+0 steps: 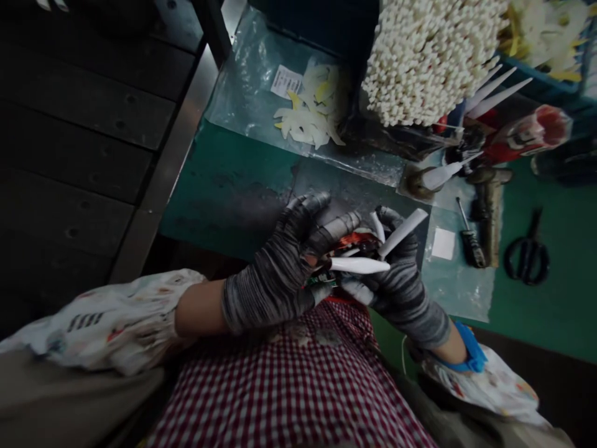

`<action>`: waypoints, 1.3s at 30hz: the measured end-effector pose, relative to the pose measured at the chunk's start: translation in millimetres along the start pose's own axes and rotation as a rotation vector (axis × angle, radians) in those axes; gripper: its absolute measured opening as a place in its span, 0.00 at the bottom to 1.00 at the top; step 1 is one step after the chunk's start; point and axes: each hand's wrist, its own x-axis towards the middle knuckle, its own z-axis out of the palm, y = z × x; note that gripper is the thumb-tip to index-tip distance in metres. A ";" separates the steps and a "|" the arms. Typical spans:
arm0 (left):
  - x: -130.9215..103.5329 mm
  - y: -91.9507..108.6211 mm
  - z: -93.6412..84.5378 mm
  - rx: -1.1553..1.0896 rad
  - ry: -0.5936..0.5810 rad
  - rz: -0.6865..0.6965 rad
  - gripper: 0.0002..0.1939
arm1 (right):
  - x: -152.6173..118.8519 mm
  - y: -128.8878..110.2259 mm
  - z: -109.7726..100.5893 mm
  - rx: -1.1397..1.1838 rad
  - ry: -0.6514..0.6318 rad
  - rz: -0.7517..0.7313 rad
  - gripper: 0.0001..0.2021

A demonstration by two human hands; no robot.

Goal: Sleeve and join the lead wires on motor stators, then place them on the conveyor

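Observation:
Both gloved hands are around a part with copper-coloured windings [358,239], close in front of the checked apron. My left hand [284,267] grips its left side, with the fingers curved over the top and the thumb below. On the right side, my right hand [401,277] holds the same part, its thumb low and fingers behind. A white tapered stick [360,266] lies across the part's front. A white tube [403,233] slants up beside the right fingers, and a shorter one stands next to it. The fingers hide much of the part.
On the green table, a plastic sheet bears pale cut pieces [311,118]. Behind is a bundle of thin white sticks [429,62]. To the right are a nozzle bottle [436,178], a screwdriver [471,239], a hammer-like tool [488,211] and scissors [527,252]. A metal edge [163,162] runs left.

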 end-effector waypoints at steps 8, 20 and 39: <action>15.1 -8.2 -5.9 -0.114 0.022 0.024 0.44 | 5.3 -7.1 14.7 0.295 0.131 0.160 0.39; 51.9 -68.3 -43.7 0.292 0.096 0.167 0.35 | 91.6 30.6 8.2 -0.037 -0.068 -0.284 0.13; 6.5 -19.1 -34.5 0.781 0.075 0.515 0.17 | 117.3 32.0 -42.2 -0.012 0.671 -0.122 0.06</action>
